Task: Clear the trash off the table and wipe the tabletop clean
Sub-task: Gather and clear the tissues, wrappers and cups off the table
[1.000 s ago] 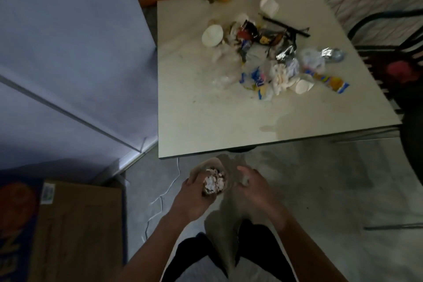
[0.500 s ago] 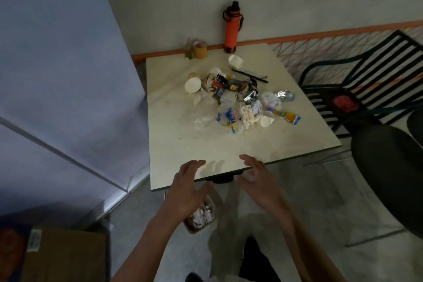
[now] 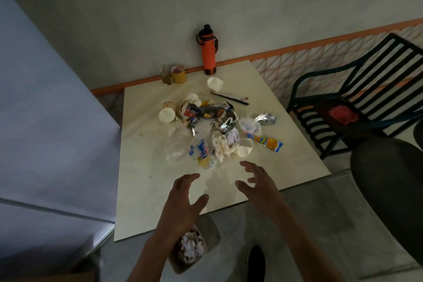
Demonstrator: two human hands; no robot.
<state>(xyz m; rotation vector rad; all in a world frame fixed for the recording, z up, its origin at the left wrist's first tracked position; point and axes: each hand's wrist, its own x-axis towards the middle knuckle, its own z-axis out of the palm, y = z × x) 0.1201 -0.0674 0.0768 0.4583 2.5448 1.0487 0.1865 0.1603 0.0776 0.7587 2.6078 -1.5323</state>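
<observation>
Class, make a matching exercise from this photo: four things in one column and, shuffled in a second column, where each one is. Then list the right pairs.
Things:
1. orange bottle
2. red cloth
3. bag of crumpled paper
4. foil wrapper

Places:
A. on the floor, under the table's near edge
B. on the tabletop, right of the trash pile
C. upright at the table's far edge, by the wall
D. on the black chair's seat

Pairs: 1-C, 2-D, 3-A, 4-B

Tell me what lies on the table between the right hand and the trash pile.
In the head view, nothing: only bare tabletop separates the right hand from the trash pile, whose nearest piece is a white cup.
</observation>
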